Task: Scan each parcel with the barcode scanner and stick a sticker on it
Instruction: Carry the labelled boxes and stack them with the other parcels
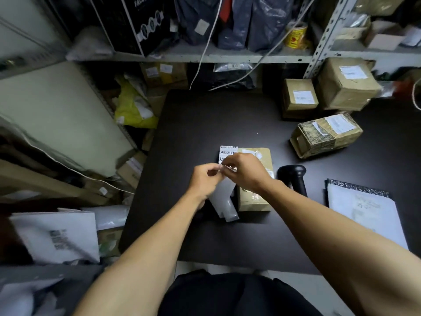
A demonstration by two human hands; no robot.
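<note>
White sticker strip [228, 153], held above the middle of the black tabletop [205, 124]: black Chinese characters "退回件", repeated row after row.
Black carton on the grey metal shelf [145, 23]: white letters, partly cut off, "FAC…".
White shipping labels on the brown cardboard parcels [304, 96]: print too blurred to read.
Yellow tape roll [296, 35]: red mark, unreadable.

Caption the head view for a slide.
Both hands peel a sticker above a parcel, scanner beside.
</note>
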